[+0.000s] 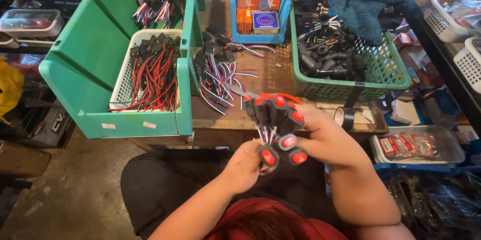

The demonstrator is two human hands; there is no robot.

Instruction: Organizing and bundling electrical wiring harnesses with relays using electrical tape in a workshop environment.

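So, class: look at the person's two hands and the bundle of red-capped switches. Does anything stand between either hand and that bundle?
Nothing visible does. Both the left hand and the right hand already grip the bundle of black switches with red caps, held in the air in front of the wooden bench. The loose wired connectors lie apart on the bench.

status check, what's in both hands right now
Left hand and right hand both shut on bundle of red-button switches. Held above bench edge. Nothing in the way.

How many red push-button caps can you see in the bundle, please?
7 caps: four along the bundle's top, one right, two at the bottom near the left hand; others may be hidden.
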